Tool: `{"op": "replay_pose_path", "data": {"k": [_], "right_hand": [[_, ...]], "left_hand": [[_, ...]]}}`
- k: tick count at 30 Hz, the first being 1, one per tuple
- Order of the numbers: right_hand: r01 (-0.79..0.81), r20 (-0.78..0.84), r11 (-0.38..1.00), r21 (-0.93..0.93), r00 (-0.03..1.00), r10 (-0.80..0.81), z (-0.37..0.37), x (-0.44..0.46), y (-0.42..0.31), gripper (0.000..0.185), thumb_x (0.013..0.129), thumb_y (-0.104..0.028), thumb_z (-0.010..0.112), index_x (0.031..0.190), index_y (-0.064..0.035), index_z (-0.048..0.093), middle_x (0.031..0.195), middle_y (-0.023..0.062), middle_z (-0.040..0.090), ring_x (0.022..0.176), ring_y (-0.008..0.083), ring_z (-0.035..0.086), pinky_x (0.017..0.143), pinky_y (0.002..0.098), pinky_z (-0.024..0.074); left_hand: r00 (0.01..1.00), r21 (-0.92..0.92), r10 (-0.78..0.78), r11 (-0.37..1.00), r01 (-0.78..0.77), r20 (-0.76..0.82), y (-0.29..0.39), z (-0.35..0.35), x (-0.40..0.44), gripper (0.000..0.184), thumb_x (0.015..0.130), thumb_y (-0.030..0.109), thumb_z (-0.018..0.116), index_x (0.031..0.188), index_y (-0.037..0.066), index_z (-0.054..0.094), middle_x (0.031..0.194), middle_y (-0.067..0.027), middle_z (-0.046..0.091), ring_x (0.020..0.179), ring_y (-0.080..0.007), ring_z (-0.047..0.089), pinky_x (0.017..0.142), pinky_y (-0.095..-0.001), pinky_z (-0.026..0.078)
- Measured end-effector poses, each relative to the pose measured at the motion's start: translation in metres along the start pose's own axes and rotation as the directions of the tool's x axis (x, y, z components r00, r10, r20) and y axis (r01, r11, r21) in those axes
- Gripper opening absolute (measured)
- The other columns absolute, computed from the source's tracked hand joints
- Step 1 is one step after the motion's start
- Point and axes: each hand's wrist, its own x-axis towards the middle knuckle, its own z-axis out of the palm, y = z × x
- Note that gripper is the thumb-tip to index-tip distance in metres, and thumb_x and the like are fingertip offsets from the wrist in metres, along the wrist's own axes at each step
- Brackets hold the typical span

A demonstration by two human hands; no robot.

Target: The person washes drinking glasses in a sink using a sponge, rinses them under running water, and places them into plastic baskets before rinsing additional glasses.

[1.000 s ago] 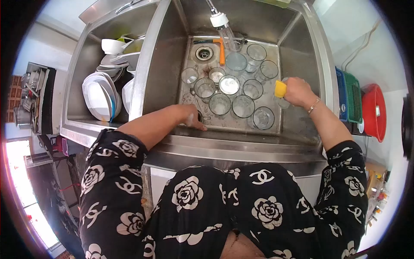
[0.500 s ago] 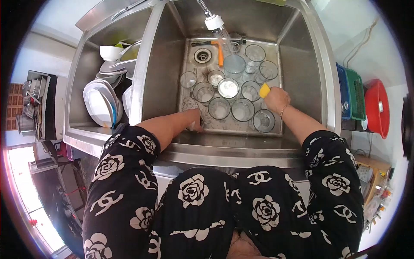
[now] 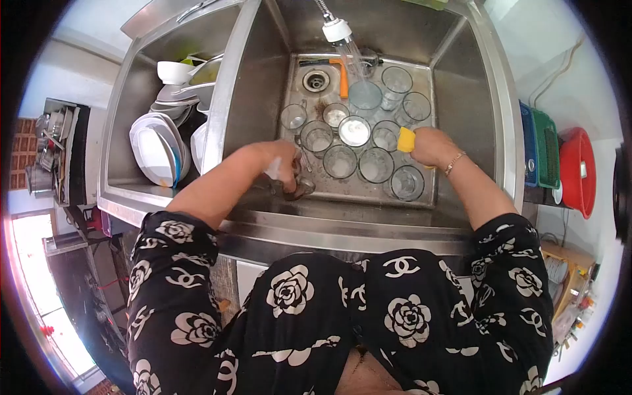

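Observation:
In the sink, my left hand point(image 3: 280, 166) is closed around a clear glass point(image 3: 304, 188) near the front left, and the fingers hide much of it. White suds show on the back of this hand. My right hand point(image 3: 432, 149) grips a yellow sponge point(image 3: 406, 140) just right of the group of glasses. Several clear glasses point(image 3: 376, 165) and a glass mug point(image 3: 293, 116) stand upright on the sink floor between my hands. Water from the faucet point(image 3: 336, 30) runs into a glass full of cloudy water point(image 3: 365, 96).
An orange-handled tool point(image 3: 343, 80) lies by the drain point(image 3: 316, 81). White plates point(image 3: 153, 148) and a bowl point(image 3: 173, 72) fill the left basin, behind a steel divider point(image 3: 227, 85). Green point(image 3: 546, 145) and red baskets point(image 3: 577, 172) hang at the right.
My left hand has lifted a little and turned, bringing its back and the suds into view. My right hand keeps the sponge, which shows more of its face. The view has shifted slightly.

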Motion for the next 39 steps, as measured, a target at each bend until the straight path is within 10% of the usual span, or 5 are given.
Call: {"op": "replay_pose_path", "data": {"k": [10, 20, 25, 30, 39], "right_hand": [[0.529, -0.346, 0.298, 0.795, 0.798, -0.494, -0.044, -0.034, -0.070, 0.031, 0.077, -0.024, 0.072, 0.099, -0.0038, 0.063, 0.085, 0.0045, 0.065, 0.072, 0.0153, 0.060, 0.070, 0.0306, 0.0488], [-0.090, 0.088, -0.043, 0.995, 0.995, -0.049, -0.053, 0.011, -0.071, 0.028, 0.080, -0.025, 0.069, 0.094, -0.0060, 0.055, 0.078, 0.0075, 0.059, 0.062, 0.0214, 0.061, 0.052, 0.0377, 0.0494], [-0.008, 0.008, 0.037, 0.999, 1.000, -0.012, -0.049, 0.052, -0.063, 0.024, 0.079, -0.024, 0.067, 0.091, -0.0066, 0.057, 0.076, 0.0065, 0.060, 0.062, 0.0190, 0.060, 0.053, 0.0361, 0.0489], [0.133, -0.168, 0.353, 0.926, 0.983, 0.069, -0.053, 0.082, -0.056, 0.032, 0.075, -0.023, 0.068, 0.093, 0.0020, 0.062, 0.085, 0.0114, 0.064, 0.071, 0.0226, 0.061, 0.063, 0.0364, 0.0476], [0.281, -0.346, 0.248, 0.927, 0.897, 0.277, 0.004, 0.138, -0.043, 0.035, 0.074, -0.022, 0.070, 0.092, 0.0064, 0.061, 0.084, 0.0179, 0.066, 0.070, 0.0268, 0.065, 0.060, 0.0376, 0.0509]], "left_hand": [[0.911, -0.843, 0.397, 0.449, -0.297, -0.110, -0.019, -0.079, 0.003, 0.063, 0.069, 0.016, 0.067, 0.124, -0.002, 0.043, 0.078, -0.0034, 0.062, 0.052, -0.0076, 0.050, 0.044, -0.0208, 0.039], [0.966, -0.958, 0.025, 0.119, -0.259, -0.258, 0.019, -0.081, 0.098, 0.044, 0.078, 0.047, 0.058, 0.110, 0.018, 0.056, 0.083, -0.0013, 0.061, 0.054, -0.0110, 0.048, 0.041, -0.0269, 0.033], [0.982, -0.983, -0.084, -0.058, -0.172, -0.167, 0.036, -0.088, 0.113, 0.064, 0.073, 0.059, 0.060, 0.120, 0.015, 0.053, 0.108, -0.0095, 0.061, 0.092, -0.0203, 0.060, 0.066, -0.0386, 0.049], [0.796, -0.783, 0.150, -0.354, -0.511, -0.587, 0.028, -0.075, 0.123, 0.044, 0.082, 0.014, 0.066, 0.122, 0.004, 0.050, 0.112, -0.0099, 0.060, 0.098, -0.0217, 0.061, 0.085, -0.0351, 0.049], [0.395, -0.439, -0.196, 0.473, -0.764, -0.898, 0.048, -0.070, 0.123, 0.082, 0.053, 0.018, 0.088, 0.117, -0.005, 0.042, 0.111, -0.0142, 0.058, 0.101, -0.0226, 0.058, 0.089, -0.0338, 0.047]]}}
